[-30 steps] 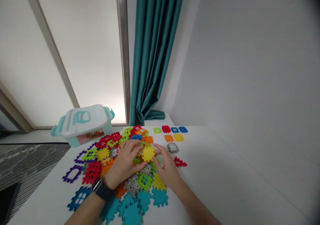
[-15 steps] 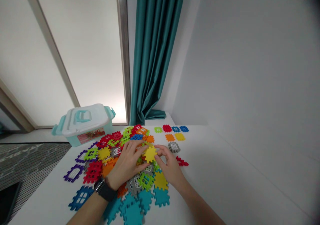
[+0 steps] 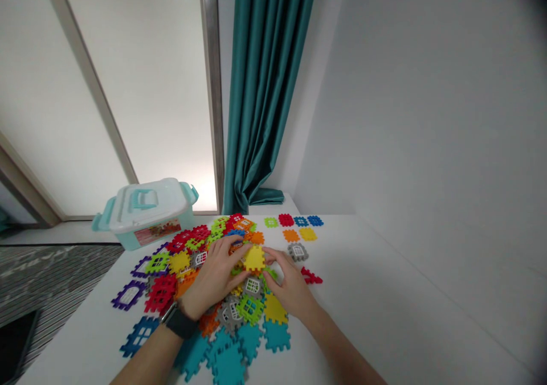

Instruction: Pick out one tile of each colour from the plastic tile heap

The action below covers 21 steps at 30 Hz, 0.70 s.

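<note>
Both hands, the left hand [image 3: 211, 277] and the right hand [image 3: 291, 288], hold one yellow waffle block [image 3: 254, 258] over a heap of colored blocks [image 3: 252, 308], the left fingers [image 3: 239, 252] and right fingers [image 3: 270, 254] closed on opposite edges. Six separate blocks [image 3: 294, 226] lie beyond on the tabletop [image 3: 363, 316]. The yellow block has turned since the previous frame, now looking squarer.
</note>
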Each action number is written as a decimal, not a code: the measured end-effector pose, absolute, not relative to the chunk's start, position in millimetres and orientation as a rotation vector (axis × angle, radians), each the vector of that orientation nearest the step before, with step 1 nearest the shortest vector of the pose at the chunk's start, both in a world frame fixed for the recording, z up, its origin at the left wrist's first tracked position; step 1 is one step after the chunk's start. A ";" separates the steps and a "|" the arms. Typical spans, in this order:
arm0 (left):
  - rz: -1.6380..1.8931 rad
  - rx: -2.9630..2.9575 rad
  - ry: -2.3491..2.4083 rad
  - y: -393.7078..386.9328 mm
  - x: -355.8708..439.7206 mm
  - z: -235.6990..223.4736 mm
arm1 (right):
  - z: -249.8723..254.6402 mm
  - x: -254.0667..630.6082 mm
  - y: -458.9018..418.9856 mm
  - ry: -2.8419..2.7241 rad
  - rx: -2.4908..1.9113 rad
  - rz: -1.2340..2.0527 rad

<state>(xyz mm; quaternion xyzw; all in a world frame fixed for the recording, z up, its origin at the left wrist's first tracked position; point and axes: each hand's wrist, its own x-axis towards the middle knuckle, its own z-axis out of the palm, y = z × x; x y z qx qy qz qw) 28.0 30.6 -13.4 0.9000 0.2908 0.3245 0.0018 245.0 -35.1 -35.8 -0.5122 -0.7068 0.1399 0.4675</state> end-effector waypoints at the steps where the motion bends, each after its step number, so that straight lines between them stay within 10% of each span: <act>1: 1.009 2.825 0.906 30.8 27.5 -13.3 | -35.7 245.9 -34.5 -1.748 -1.244 0.329; 21: 0.949 2.796 0.872 25.7 32.0 -15.4 | -35.6 257.4 -31.2 -1.875 -1.262 0.288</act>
